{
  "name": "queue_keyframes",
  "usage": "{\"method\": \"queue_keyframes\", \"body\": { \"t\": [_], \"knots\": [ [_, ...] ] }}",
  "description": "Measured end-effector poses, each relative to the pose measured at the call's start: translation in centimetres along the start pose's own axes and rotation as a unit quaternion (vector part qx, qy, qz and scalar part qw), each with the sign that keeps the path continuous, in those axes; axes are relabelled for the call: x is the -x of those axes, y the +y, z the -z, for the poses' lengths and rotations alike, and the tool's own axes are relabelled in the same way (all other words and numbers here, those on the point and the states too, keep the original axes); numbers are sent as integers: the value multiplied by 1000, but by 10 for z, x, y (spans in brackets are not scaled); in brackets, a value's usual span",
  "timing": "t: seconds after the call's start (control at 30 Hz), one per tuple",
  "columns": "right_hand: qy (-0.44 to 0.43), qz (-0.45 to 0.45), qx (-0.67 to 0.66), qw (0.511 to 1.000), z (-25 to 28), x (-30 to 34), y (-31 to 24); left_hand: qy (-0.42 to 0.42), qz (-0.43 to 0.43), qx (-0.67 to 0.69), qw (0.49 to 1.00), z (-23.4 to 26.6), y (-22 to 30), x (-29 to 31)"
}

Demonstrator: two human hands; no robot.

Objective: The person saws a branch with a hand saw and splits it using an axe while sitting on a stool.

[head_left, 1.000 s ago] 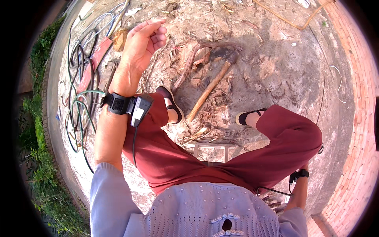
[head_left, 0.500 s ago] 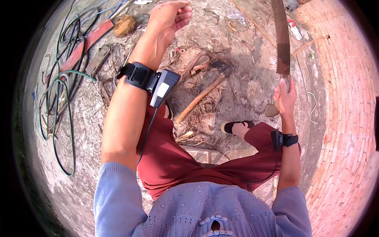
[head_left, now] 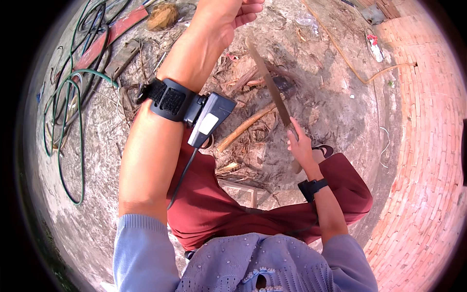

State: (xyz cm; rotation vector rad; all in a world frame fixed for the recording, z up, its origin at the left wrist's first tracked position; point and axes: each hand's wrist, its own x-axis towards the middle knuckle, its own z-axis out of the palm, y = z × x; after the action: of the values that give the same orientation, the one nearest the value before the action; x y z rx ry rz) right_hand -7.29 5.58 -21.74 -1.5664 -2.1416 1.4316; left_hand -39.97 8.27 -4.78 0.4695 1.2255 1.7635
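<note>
My right hand is closed round the grip of a handsaw. Its long, dark blade slants up and to the left, above an axe in the view. The axe has a pale wooden handle, and its dark head lies among wood scraps and shredded bark. At the top edge my raised left hand has its fingers curled in. The frame cuts off part of that hand, so anything in its grasp is hidden. Each wrist wears a black strap with a small device.
Green and black hoses lie coiled at left, beside a red board and a brown fibrous lump. A low wooden stool is between my legs. Along the right runs a brick surface, with a bent stick reaching it.
My right hand has swung left and inward, bringing the saw from upright at the right to slanting over the axe. My left hand has moved slightly right and up, partly out of frame.
</note>
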Motion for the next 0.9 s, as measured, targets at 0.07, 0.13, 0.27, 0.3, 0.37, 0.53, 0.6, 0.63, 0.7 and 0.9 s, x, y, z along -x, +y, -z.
{"method": "queue_keyframes", "body": {
  "t": [0.07, 0.13, 0.27, 0.3, 0.37, 0.53, 0.6, 0.63, 0.7, 0.9],
  "knots": [
    [-12, -7, 20, 1000, 9, -2, 2, -1, -7, -10, 1000, 1, -2, -2],
    [-5, 58, 137, 989, 21, -5, 5, -13, -13, -14, 1000, -6, -5, -3],
    [-15, 50, 170, 984, 20, 14, -5, -9, -7, -30, 999, -16, -9, 1],
    [-12, 46, 172, 984, 20, 11, 5, -22, -14, -24, 999, -24, -11, 0],
    [16, 87, 160, 983, 17, -3, 23, -27, -18, -33, 999, -37, -12, -2],
    [1, 73, 162, 984, 3, -46, 6, 1, -7, -79, 997, -41, -18, 2],
    [-7, 89, 138, 986, 5, -36, 9, 2, -29, -68, 997, -30, -27, 1],
    [6, 101, 145, 984, 14, -17, 18, 1, -26, -66, 997, -33, -31, 2],
    [6, 98, 145, 985, 26, 15, 22, 4, -37, -80, 996, -40, -28, 3],
    [3, 119, 258, 959, 21, 9, 47, 18, -24, -96, 995, -54, -6, 6]
  ]
}}
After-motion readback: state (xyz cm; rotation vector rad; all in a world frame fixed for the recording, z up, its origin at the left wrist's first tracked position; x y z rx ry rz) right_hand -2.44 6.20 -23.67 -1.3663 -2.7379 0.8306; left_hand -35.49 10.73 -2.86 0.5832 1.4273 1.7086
